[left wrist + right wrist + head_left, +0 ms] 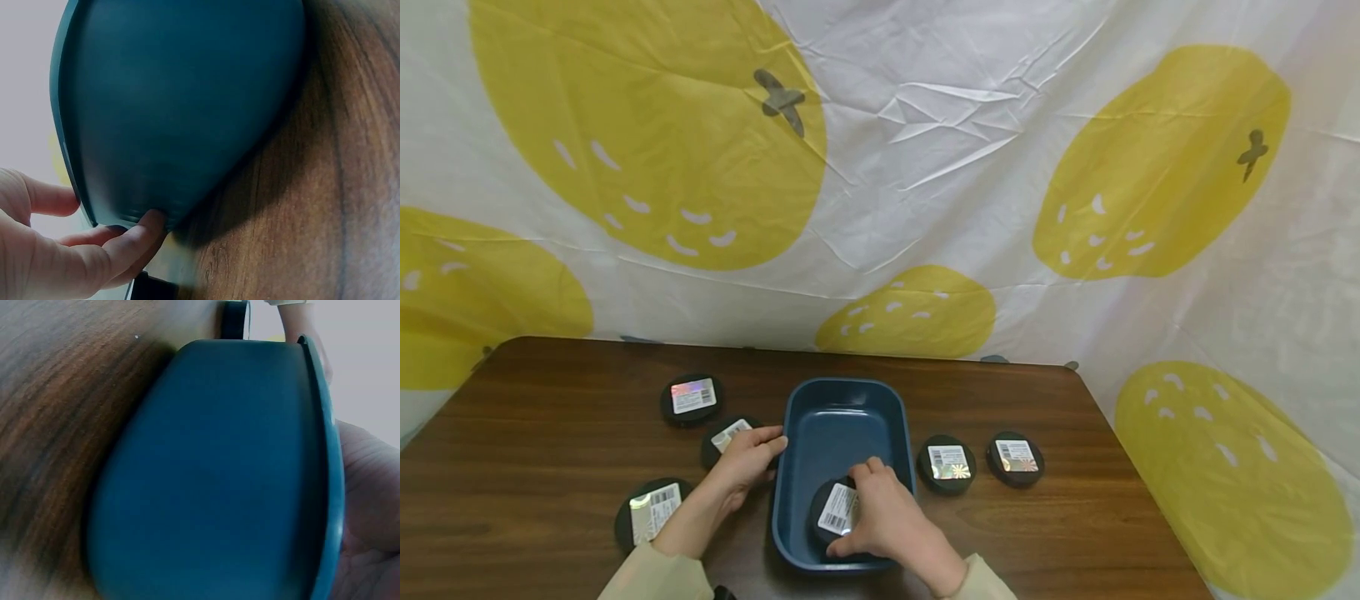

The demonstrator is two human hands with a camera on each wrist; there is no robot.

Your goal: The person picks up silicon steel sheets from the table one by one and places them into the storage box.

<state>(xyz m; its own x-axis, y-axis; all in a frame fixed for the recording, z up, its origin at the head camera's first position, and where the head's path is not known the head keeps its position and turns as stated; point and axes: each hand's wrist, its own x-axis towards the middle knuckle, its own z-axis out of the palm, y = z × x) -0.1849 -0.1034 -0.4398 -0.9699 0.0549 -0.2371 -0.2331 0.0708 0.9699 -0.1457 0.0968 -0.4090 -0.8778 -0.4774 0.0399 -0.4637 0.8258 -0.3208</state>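
Note:
A deep blue rectangular tray point(842, 387) sits on the wooden table. Inside its near end, my right hand point(887, 512) grips a round black puck-like case point(826, 508) with a white barcode label, fingers at the far edge and thumb at the near one. My left hand point(748, 462) holds the tray's left side, its fingertips at the rim and against the outer wall in the left wrist view. The tray's wall hides the held case from the right wrist view, where part of the right hand point(369, 494) shows behind the rim.
Left of the tray lie three similar labelled black cases: one far back point(673, 404), one partly behind the left hand point(709, 450), one beside the left forearm point(623, 525). Two more, a nearer case point(925, 471) and an outer case point(1037, 462), lie right. A lemon-print cloth point(925, 192) hangs behind the table.

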